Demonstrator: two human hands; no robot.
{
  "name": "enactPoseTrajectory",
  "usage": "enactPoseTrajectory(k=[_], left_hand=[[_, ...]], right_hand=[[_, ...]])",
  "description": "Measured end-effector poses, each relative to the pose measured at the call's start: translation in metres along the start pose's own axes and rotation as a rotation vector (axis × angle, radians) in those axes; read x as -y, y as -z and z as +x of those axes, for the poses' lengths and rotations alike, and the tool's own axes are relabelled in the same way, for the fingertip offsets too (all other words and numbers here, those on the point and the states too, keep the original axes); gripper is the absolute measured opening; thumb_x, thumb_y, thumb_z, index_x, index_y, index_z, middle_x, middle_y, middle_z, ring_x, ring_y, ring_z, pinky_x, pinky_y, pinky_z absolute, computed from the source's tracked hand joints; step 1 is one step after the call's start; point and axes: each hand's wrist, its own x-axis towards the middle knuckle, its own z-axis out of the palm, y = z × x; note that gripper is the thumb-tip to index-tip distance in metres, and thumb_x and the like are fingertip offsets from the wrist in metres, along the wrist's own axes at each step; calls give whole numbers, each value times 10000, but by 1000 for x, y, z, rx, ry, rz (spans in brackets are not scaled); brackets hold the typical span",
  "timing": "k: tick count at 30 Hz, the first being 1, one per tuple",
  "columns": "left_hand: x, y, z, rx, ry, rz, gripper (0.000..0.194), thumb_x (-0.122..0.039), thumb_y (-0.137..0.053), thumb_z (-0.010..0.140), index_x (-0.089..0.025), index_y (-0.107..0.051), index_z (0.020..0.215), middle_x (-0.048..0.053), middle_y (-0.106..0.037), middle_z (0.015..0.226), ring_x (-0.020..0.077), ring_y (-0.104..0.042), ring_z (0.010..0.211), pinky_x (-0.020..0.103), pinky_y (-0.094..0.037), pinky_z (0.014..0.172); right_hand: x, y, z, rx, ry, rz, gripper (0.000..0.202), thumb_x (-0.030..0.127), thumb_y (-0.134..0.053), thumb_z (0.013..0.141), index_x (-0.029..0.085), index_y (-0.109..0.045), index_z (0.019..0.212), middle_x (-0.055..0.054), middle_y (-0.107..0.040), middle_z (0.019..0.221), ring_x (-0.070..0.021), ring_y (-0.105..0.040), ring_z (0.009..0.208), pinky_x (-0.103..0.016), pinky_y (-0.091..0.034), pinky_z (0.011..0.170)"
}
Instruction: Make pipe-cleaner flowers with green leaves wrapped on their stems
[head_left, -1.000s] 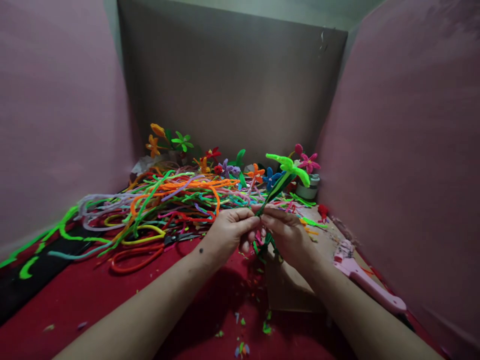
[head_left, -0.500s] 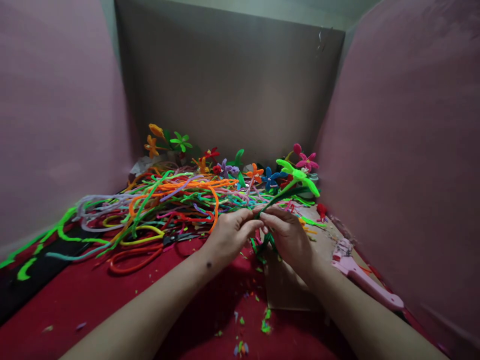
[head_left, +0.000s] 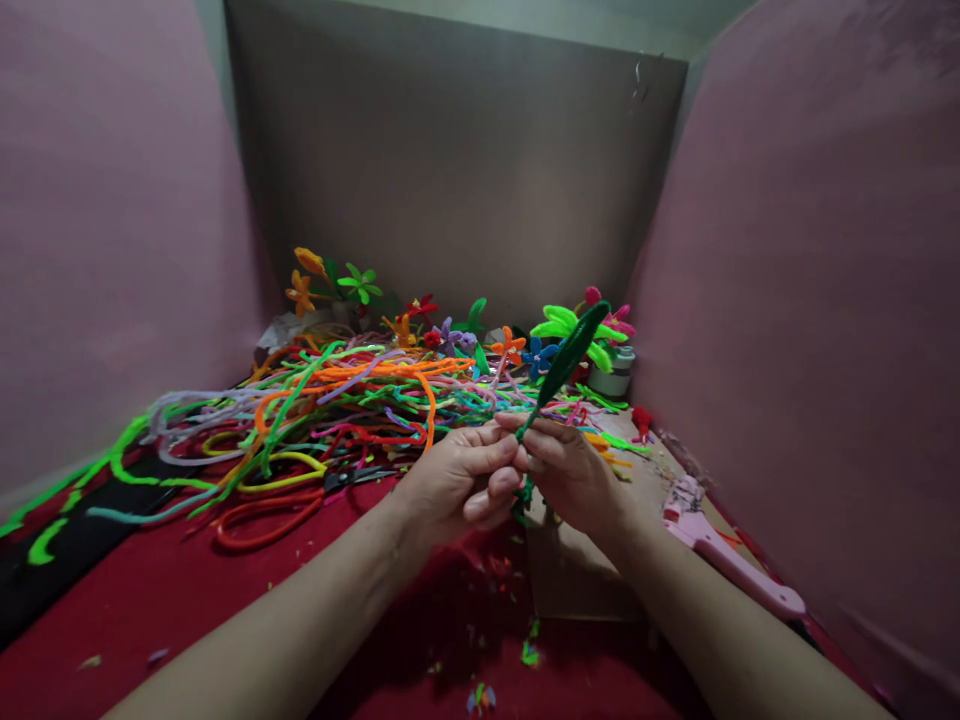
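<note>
Both my hands meet at the middle of the view and pinch one pipe-cleaner flower. Its dark green stem [head_left: 564,365] rises up and to the right from my fingers, ending in neon green petals [head_left: 559,322]. My left hand [head_left: 457,480] grips the stem's lower part between thumb and fingers. My right hand [head_left: 574,472] holds the same spot from the other side, fingertips touching those of the left. More dark green stem hangs below my hands, mostly hidden.
A big heap of loose coloured pipe cleaners [head_left: 337,400] covers the red cloth [head_left: 225,600] to the left. Finished flowers [head_left: 330,280] stand along the cardboard back wall. A pink tool [head_left: 720,560] lies at right beside a cardboard sheet [head_left: 577,580]. Small cuttings litter the cloth.
The flower has turned in my fingers: its head dipped toward the right, then swung back up, and the stem now stands steeper. My left hand's fingers have curled tighter.
</note>
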Motion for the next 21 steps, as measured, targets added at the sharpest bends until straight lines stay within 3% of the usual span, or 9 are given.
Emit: enactPoseTrajectory(k=[2,5,10,13,15,18,21], left_hand=[[0,1,0,63,31,-37,172,-299,-580,768,-139,-561,707,-92,-394,415,4,-212,238,155,-210,287],[-2,2,2,-27,3,206,231,-334,-526,804,-133,-577,702,-62,-459,454,25,-324,267,165,-255,315],[4,3,3,-432,-369,1007,170,-251,-509,803,-158,-651,823,-16,-561,558,91,-494,476,202,-365,484],[9,4,1,-456,-526,1209,168,-202,-487,810,-181,-650,845,-1,-605,652,100,-508,563,217,-374,566],[7,3,1,-424,-495,1119,157,-206,-482,814,-177,-634,787,-17,-573,603,86,-474,517,207,-359,528],[1,0,1,-377,-282,768,198,-234,-513,796,-158,-546,616,-58,-449,455,54,-364,382,183,-282,400],[-5,1,2,-273,-128,411,203,-246,-563,770,-149,-498,603,-68,-433,448,29,-318,331,160,-220,341]], right_hand=[[0,1,1,41,39,20,203,275,-571,764,241,-693,923,1,-614,688,-151,-544,674,-296,-414,705],[-1,1,2,-51,89,-68,159,257,-563,765,227,-695,848,5,-584,681,-144,-506,653,-281,-402,672],[4,-2,1,-214,67,-243,161,222,-575,749,186,-642,607,23,-521,615,-122,-447,607,-242,-345,573],[9,-5,0,-243,52,-314,221,209,-582,742,181,-606,524,35,-499,559,-114,-442,580,-237,-338,565],[10,-5,1,-233,50,-328,202,224,-584,746,182,-629,553,35,-520,567,-115,-451,574,-241,-342,564],[6,-3,1,-196,68,-294,171,257,-583,755,187,-666,622,19,-585,640,-136,-502,632,-256,-371,612],[2,1,2,-161,81,-240,161,266,-601,751,188,-679,634,0,-634,722,-156,-551,715,-283,-395,706]])
